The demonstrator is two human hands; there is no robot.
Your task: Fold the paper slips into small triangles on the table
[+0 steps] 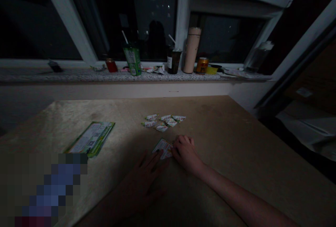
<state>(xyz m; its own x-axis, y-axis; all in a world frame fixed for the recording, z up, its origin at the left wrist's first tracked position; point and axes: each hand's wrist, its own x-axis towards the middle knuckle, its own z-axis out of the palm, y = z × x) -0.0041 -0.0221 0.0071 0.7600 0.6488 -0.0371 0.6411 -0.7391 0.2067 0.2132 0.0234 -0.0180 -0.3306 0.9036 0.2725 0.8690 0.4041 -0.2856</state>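
Note:
A green-and-white printed wrapper (160,145) lies flat on the table between my hands. My left hand (147,174), in dark shadow, has its fingers stretched out, with the fingertips over the wrapper's near left edge. Curled at the wrapper's right edge are the fingers of my right hand (186,151), which appear to pinch it; the contact is partly hidden. Just beyond my hands sits a loose group of several small folded triangular wrappers (161,126). To the left is a flat stack of larger green-and-white wrappers (90,137).
A stone windowsill (152,78) runs behind the brown table (223,132). On it stand a green cup (133,60) with a straw, a dark drink cup (173,61), a pink flask (192,50), an orange can (202,66) and a red jar (111,66). Pixelation covers the lower left.

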